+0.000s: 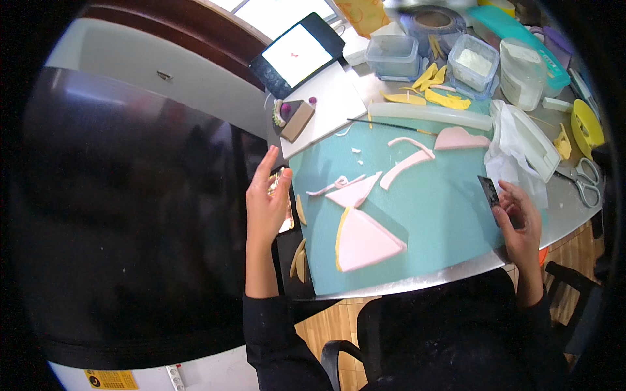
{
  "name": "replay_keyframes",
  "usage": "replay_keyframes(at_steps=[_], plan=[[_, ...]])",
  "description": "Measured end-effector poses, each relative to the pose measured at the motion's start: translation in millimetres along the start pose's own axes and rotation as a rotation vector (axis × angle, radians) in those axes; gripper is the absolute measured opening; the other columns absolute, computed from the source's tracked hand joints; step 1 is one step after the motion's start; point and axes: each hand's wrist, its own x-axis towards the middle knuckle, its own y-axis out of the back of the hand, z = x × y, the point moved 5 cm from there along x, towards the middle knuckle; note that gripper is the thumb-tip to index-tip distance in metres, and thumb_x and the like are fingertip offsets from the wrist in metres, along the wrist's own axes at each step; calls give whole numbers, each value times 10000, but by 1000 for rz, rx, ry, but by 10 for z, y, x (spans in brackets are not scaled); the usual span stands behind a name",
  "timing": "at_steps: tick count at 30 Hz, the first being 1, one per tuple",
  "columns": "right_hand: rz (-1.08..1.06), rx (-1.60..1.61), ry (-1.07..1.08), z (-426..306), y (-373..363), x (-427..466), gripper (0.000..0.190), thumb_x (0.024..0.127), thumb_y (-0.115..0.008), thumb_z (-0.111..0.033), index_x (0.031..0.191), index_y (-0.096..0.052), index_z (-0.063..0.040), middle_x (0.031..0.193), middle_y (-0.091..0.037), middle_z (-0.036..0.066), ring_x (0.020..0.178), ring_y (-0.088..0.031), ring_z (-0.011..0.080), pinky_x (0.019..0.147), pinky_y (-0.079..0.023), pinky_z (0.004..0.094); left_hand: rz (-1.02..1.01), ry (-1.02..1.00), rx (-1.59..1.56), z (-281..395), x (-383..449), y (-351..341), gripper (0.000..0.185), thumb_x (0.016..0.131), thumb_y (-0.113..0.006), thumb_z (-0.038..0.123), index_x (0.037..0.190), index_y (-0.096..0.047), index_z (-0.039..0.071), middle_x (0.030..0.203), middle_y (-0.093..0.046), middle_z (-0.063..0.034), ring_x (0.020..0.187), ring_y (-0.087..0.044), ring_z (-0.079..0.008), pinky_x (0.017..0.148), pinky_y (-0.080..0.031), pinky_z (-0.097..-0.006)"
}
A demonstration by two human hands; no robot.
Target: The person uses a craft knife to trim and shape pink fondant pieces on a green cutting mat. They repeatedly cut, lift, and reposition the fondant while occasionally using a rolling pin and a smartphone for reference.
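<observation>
My left hand is raised above the left edge of a teal mat, fingers apart and holding nothing, with a phone partly hidden behind it. In my right hand, over the mat's right part, is a thin dark rectangular blade. Between the hands lies a pale pink wedge of what looks like fondant, yellow along its left edge. A smaller pink triangular piece touches its top. Farther back are curved pink strips and a scalloped pink piece.
Behind the mat's items lie a translucent rolling pin, a thin brush and yellow scraps. Plastic containers crowd the back. Scissors and a yellow bowl stand right. A tablet leans back left, beside a grey-brown wedge.
</observation>
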Motion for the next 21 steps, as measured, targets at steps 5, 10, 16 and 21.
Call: replay_keyframes(at_steps=[5,10,16,21], plan=[[-3,-5,16,-14,-10,-8,387,842,-634,0,1223,-597,-59,900,-583,4,731,-483,68,611,-385,188,-76,0,35,314,-409,-19,563,984,-451,356,1389,-384,-29,1454,-374,-215,1349,-367,-336,1093,-298,-380],[3,3,53,-15,-3,-6,411,847,-631,-6,1250,-596,-79,926,-599,3,710,-477,34,552,-364,174,-214,-67,150,538,-505,-387,658,994,-341,425,1472,-204,-8,1550,-133,-209,1445,-82,-353,1141,-91,-508],[5,-36,108,-16,19,-28,405,843,-634,-8,1241,-603,-78,932,-605,3,677,-459,32,524,-347,171,-255,-207,331,791,-703,-881,686,982,-339,464,1494,-170,40,1569,-79,-168,1444,12,-384,1060,53,-676],[-11,-88,119,-5,14,-17,406,828,-655,-13,1225,-615,-88,923,-621,6,662,-465,44,524,-357,183,-222,-279,486,862,-772,-996,680,975,-362,463,1501,-171,77,1570,-82,-163,1447,6,-370,1050,98,-672]])
